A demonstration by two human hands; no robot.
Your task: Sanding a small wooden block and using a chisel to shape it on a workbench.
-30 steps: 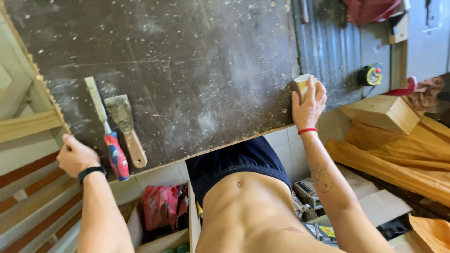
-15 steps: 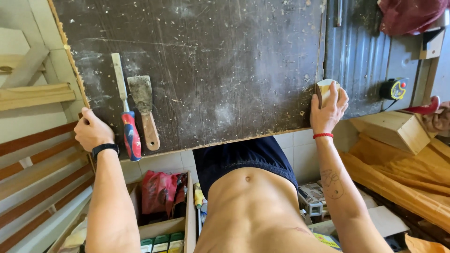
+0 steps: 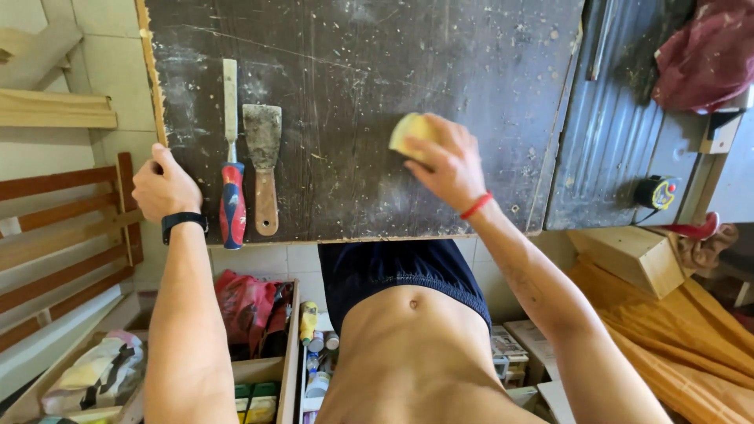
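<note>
The dark board (image 3: pixel 361 94) is cut off by the top edge. The right hand (image 3: pixel 444 161) covers most of the yellow sponge block (image 3: pixel 410 133). Left hand (image 3: pixel 163 184) fingertips are hidden behind the board edge. The red cloth (image 3: pixel 707 55) runs off the right edge

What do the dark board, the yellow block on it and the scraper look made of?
Dark board: seemingly coated plywood, matte and scratched, with a pale raw wood edge along its left side. Yellow block, gripped by the right hand: probably foam sponge, soft-looking with rounded corners. Scraper: metal blade crusted with dried residue, on a wooden handle.
</note>
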